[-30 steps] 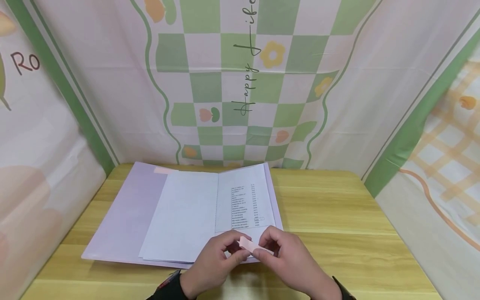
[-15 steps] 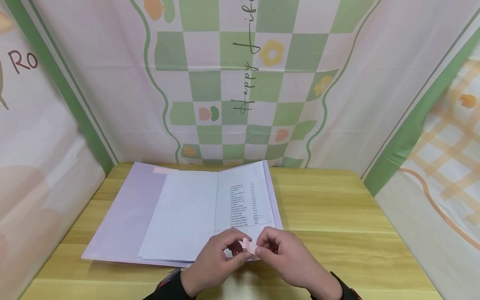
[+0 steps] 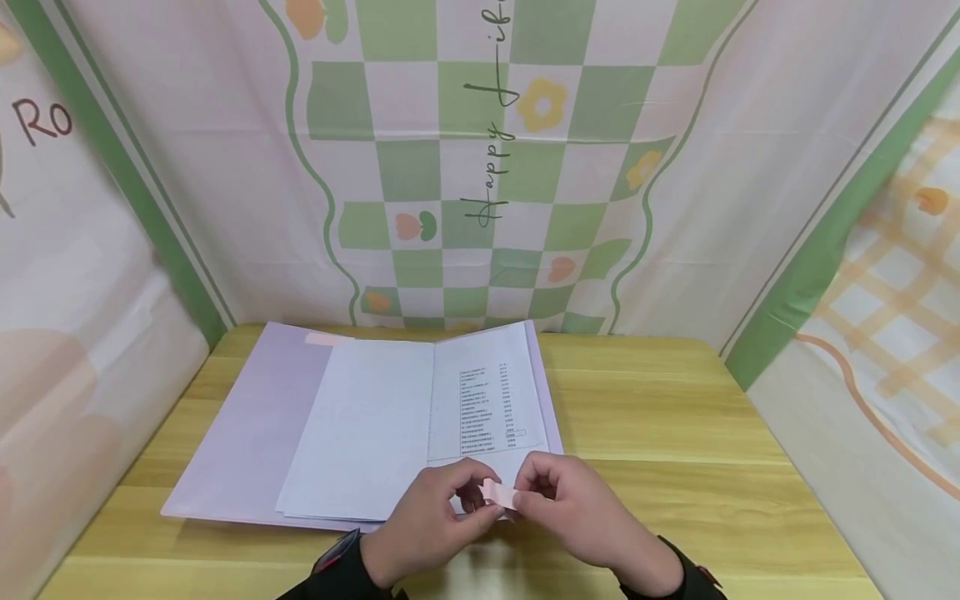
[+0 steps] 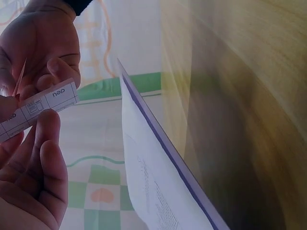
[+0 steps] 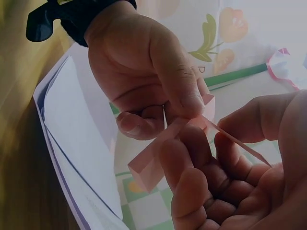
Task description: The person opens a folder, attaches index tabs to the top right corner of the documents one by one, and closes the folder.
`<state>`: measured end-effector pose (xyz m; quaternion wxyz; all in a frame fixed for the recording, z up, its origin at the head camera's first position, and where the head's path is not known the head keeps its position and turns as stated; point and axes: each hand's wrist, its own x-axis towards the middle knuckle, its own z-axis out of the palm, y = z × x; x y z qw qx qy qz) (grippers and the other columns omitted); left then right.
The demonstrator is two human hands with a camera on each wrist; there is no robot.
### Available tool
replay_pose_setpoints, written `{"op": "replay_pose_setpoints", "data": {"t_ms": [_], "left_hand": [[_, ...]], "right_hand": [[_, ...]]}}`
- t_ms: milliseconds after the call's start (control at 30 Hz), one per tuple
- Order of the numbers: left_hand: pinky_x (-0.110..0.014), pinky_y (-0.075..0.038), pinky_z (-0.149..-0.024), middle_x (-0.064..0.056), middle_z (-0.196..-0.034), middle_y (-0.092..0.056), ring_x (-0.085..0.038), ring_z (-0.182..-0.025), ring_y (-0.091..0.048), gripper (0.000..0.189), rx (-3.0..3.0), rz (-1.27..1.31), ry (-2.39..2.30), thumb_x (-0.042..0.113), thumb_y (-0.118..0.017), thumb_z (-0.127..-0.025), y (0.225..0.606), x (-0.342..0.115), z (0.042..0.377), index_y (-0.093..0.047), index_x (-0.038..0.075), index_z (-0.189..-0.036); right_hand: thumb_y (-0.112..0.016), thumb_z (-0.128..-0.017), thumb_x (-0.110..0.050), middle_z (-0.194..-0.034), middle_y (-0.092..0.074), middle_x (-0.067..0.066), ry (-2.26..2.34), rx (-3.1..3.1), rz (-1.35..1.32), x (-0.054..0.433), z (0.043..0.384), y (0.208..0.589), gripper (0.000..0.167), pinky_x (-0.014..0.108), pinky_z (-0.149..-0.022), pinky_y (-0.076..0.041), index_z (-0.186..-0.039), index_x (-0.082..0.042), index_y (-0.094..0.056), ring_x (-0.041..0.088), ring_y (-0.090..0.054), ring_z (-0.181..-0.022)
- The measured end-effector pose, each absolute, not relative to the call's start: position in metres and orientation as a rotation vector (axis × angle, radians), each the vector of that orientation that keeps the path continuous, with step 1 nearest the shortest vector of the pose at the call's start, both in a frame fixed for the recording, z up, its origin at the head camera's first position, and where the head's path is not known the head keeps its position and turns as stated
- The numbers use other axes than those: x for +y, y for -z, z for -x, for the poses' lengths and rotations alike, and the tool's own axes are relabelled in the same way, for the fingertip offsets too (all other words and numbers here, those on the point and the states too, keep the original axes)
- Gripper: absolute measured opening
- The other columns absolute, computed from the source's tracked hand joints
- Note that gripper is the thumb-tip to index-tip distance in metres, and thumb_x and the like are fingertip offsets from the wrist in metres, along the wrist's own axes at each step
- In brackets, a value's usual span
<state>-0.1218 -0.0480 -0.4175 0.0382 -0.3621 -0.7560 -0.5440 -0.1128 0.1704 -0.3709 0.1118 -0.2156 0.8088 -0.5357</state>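
Note:
A small pink sticky-note pad (image 3: pixel 498 493) is between both hands, over the lower edge of an open lilac folder (image 3: pixel 240 433). My left hand (image 3: pixel 431 517) pinches the pad between thumb and fingers. In the left wrist view, the printed backing of the pad (image 4: pixel 61 96) shows, with upside-down lettering. A thin sheet (image 5: pixel 240 143) stands out at an angle from the pad in the right wrist view, and my right hand (image 3: pixel 585 515) pinches it between thumb and forefinger.
White pages (image 3: pixel 367 417) lie open in the folder, the right-hand sheet (image 3: pixel 487 354) bearing a printed list. A pink sticky strip (image 3: pixel 322 339) marks the upper left page edge. Wooden tabletop (image 3: pixel 660 417) extends to the right, and a patterned curtain (image 3: pixel 585 167) hangs behind.
The pink strip, earlier stretched slantwise between both hands, now looks shorter and bent near the left fingertips. My right fingers have shifted slightly; the left hand holds nearly the same place.

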Motion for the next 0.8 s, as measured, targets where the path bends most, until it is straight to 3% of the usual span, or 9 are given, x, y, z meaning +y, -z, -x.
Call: {"op": "replay_pose_setpoints", "data": {"t_ms": [367, 567, 800], "left_hand": [[-0.024, -0.051, -0.055, 0.009, -0.081, -0.063, 0.001, -0.068, -0.056, 0.014, -2.301, 1.09, 1.704, 0.016, -0.072, -0.094, 0.418, -0.048, 0.12, -0.065, 0.016, -0.106], [-0.023, -0.047, -0.051, 0.01, -0.076, -0.062, 0.0, -0.064, -0.054, 0.011, -2.323, 1.002, 1.789, 0.02, -0.07, -0.095, 0.416, -0.049, 0.118, -0.065, 0.015, -0.103], [-0.024, -0.046, -0.05, 0.007, -0.077, -0.063, -0.004, -0.062, -0.057, 0.012, -2.268, 0.962, 1.917, 0.013, -0.069, -0.095, 0.416, -0.051, 0.12, -0.063, 0.014, -0.104]], "right_hand": [[-0.066, -0.093, -0.01, -0.076, -0.068, 0.004, 1.555, 2.37, 0.565, 0.172, 0.112, 0.365, 0.013, 0.025, -0.061, -0.046, -0.081, -0.014, -0.061, 0.011, -0.058, -0.069], [-0.065, -0.094, -0.009, -0.077, -0.068, 0.003, 1.578, 2.357, 0.567, 0.174, 0.11, 0.36, 0.013, 0.026, -0.063, -0.047, -0.082, -0.012, -0.06, 0.014, -0.06, -0.071], [-0.064, -0.094, -0.007, -0.082, -0.066, 0.001, 1.619, 2.364, 0.59, 0.185, 0.109, 0.351, 0.012, 0.028, -0.064, -0.051, -0.084, -0.01, -0.061, 0.015, -0.061, -0.074]]}}
